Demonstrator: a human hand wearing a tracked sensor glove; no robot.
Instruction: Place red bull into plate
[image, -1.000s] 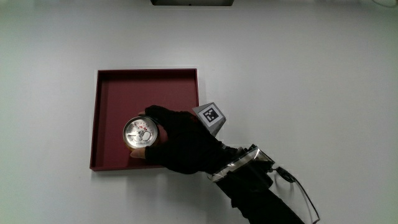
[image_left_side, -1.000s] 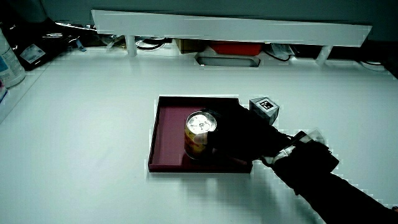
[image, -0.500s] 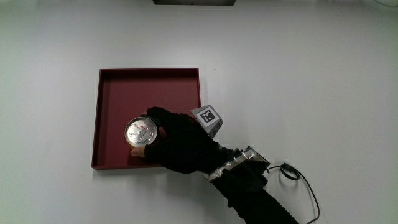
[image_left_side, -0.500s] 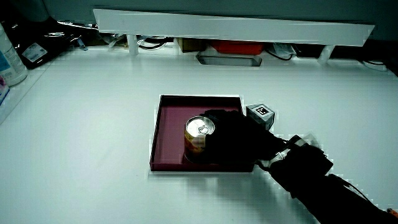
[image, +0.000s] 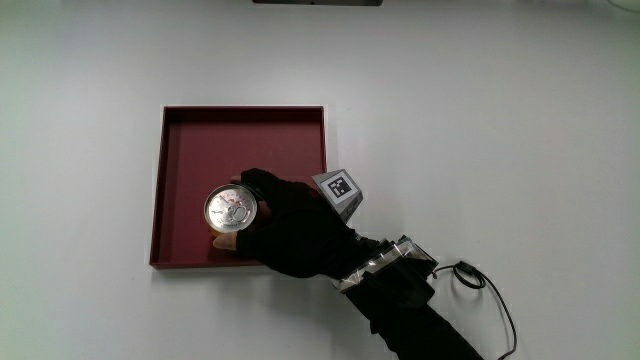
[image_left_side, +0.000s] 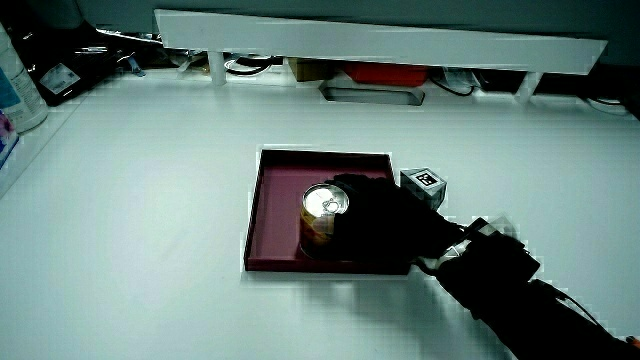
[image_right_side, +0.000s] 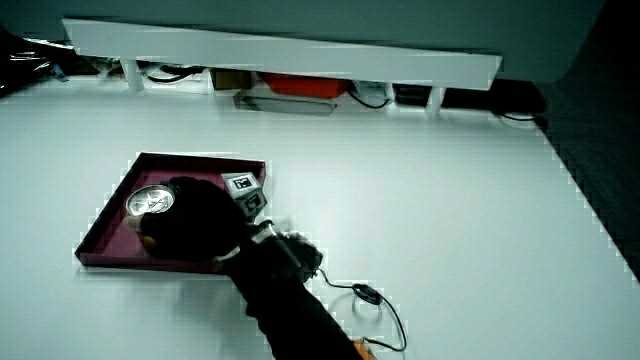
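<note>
The Red Bull can stands upright inside the dark red square plate, in the part of the plate nearer to the person. Its silver lid faces up in the main view, and the can shows in both side views. The hand is wrapped around the can's side, fingers curled on it. In both side views the hand reaches over the plate's near rim, and the forearm runs back toward the person.
A low white partition runs along the table's edge farthest from the person, with boxes and cables under it. A thin black cable trails on the table from the wrist. A white bottle stands at the table's edge.
The hand stays closed on the can inside the plate. Any offset between frames looks like a shift of the whole picture.
</note>
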